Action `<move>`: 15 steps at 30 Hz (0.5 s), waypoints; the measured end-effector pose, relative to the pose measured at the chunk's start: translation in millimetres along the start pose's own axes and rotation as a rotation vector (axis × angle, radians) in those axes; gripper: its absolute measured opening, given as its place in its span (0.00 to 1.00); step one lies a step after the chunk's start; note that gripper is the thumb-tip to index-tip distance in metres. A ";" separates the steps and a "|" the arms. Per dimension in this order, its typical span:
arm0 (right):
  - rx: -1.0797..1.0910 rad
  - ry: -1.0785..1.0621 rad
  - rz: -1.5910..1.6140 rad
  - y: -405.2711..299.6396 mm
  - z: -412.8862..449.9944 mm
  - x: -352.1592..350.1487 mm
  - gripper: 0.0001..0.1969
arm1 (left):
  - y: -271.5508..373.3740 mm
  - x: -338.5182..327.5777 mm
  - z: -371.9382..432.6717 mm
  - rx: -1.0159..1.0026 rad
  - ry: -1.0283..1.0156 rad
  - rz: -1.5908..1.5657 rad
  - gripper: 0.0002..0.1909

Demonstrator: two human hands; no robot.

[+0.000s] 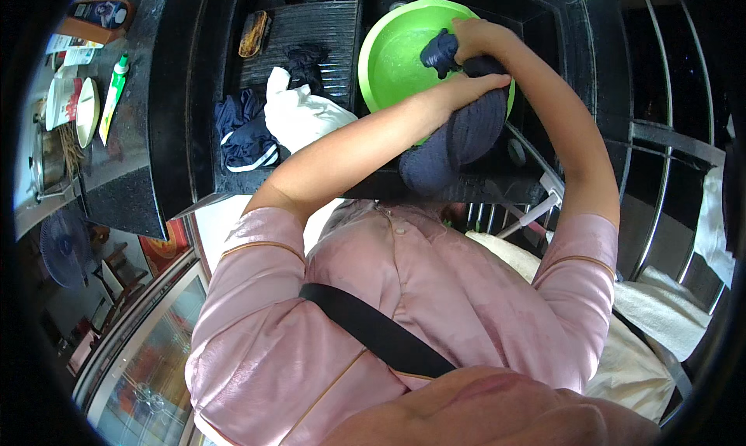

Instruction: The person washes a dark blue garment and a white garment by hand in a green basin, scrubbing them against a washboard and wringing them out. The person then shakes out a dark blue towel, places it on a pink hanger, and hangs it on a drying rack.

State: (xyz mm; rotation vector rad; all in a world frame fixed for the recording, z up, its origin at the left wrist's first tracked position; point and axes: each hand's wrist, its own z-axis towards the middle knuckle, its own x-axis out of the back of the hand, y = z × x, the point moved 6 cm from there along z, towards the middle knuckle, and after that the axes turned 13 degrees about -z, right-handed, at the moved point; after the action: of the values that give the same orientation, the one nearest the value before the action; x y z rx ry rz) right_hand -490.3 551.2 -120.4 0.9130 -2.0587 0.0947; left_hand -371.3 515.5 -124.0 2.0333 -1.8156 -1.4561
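Observation:
A bright green plastic basin (pixel 387 55) stands in the black sink and holds some water. Both hands grip a dark navy wet cloth (pixel 478 128) over the basin's right side. My right hand (pixel 475 38) has its fingers around the bunched upper part; a knotted end pokes out to its left. Lower down, my left hand (pixel 466 90) lies across the cloth, its fingertips partly hidden. The rest of the fabric hangs over the basin's near rim and down towards the sink's front edge. Which arm is which is hard to tell from this steep view.
On the ribbed washboard (pixel 338 26) left of the basin lie a scrubbing brush (pixel 254 34), a white cloth (pixel 309 117) and dark clothes (pixel 250 143). A green-capped tube (pixel 115 96) and a brown bottle (pixel 99 17) are on the left counter. Metal railings (pixel 670 125) run along the right.

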 end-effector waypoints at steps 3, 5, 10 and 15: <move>-0.008 0.316 0.983 42.9 -29.9 3.4 0.41 | 19.6 8.6 -30.6 0.025 -0.099 -0.233 0.26; 0.216 0.392 1.757 79.6 -60.9 -17.0 0.42 | 26.5 -10.6 -45.1 0.146 -0.536 -0.535 0.28; 0.061 0.787 2.676 26.2 -26.2 -102.0 0.35 | 57.2 -43.0 -75.7 0.153 -1.179 -0.985 0.38; 0.618 0.881 2.945 -58.7 -56.0 18.6 0.46 | 66.8 -56.3 -82.2 0.012 -1.452 -1.201 0.38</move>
State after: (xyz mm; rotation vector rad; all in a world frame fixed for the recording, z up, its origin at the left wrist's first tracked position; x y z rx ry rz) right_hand -421.6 518.8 -86.2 -2.0385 -0.6352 1.9486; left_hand -360.3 497.0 -6.0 2.1838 -0.1371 -3.8421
